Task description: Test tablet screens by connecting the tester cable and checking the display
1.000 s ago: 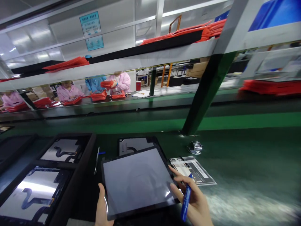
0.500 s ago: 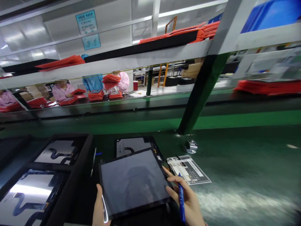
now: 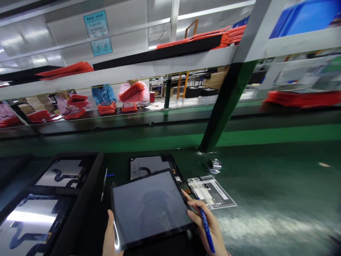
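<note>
A dark glossy tablet screen point(image 3: 151, 208) is held face up, tilted, between my two hands. My left hand point(image 3: 110, 234) grips its left edge, thumb up along the side. My right hand point(image 3: 206, 224) holds the right edge with its fingertips and also keeps a blue pen point(image 3: 206, 225) between its fingers. Behind the held screen lies an opened panel point(image 3: 151, 164) with a silver back and a black flex cable, partly covered by it. Just beyond my right hand is a flat part point(image 3: 213, 192) with a black-and-white printed surface.
On the left, a black foam tray point(image 3: 92, 177) holds panels with flex cables. Beside it lies a thin metallic tool point(image 3: 104, 185). A shiny metal roll point(image 3: 214, 165) sits near the green post point(image 3: 226, 103). Across the bench, co-workers point(image 3: 133, 93) handle red bags point(image 3: 106, 107).
My hands and the screen have shifted very slightly left in view, along with the whole scene. The pen has tilted more in my right hand. Across the bench, co-workers have moved red bags.
</note>
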`<state>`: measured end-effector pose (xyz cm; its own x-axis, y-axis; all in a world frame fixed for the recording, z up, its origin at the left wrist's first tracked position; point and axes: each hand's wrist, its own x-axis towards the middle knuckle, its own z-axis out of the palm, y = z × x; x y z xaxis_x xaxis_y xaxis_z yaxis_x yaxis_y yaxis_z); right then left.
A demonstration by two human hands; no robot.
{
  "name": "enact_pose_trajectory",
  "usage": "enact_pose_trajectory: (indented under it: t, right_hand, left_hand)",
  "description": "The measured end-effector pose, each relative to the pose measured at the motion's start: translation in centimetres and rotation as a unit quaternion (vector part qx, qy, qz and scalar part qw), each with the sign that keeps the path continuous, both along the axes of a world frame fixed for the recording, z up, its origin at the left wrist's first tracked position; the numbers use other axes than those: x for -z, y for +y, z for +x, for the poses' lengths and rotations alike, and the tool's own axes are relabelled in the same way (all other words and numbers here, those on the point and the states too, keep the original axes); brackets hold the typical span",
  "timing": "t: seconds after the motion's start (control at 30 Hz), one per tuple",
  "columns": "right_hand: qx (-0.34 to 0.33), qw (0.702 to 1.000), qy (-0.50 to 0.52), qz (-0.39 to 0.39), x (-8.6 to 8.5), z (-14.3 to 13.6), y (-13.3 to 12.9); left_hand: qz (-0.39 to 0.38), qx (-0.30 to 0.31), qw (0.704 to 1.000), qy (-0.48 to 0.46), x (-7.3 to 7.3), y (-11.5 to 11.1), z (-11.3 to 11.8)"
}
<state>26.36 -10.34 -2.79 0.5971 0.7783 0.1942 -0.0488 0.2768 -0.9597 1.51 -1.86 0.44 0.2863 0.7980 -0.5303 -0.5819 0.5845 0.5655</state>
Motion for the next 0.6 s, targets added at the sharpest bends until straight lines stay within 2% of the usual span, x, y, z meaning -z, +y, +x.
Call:
enact_pose_trajectory:
  t: [0.13,0.23,0.3,0.4,0.47,0.53,0.6]
  right_hand:
    - [-0.014,1.000,0.009,0.010,0.2,-0.2,-0.3]
    - [-0.032,0.999,-0.039,0.008,0.3,0.3,-0.6]
    - [-0.031,0.997,-0.068,0.006,0.3,1.8,-0.6]
    - [0.034,0.988,-0.147,-0.016,0.5,6.0,0.2]
    - [0.072,0.957,-0.269,-0.076,0.8,9.2,1.1]
    - [0.066,0.919,-0.374,-0.106,1.4,11.6,2.1]
    - [0.052,0.893,-0.432,-0.118,2.0,12.9,2.7]
  left_hand:
    - [-0.015,-0.008,0.999,0.036,-0.4,-0.1,0.3]
    - [-0.020,-0.007,0.999,0.049,0.3,0.0,0.1]
    - [-0.019,0.006,0.999,0.033,1.2,0.3,-0.4]
    - [-0.011,0.023,1.000,0.009,2.5,0.9,-1.2]
    - [-0.017,0.026,0.999,0.018,2.7,1.2,-1.5]
    - [-0.039,0.038,0.998,0.040,2.4,1.3,-1.6]
    - [-0.059,0.056,0.995,0.059,1.9,1.3,-1.5]
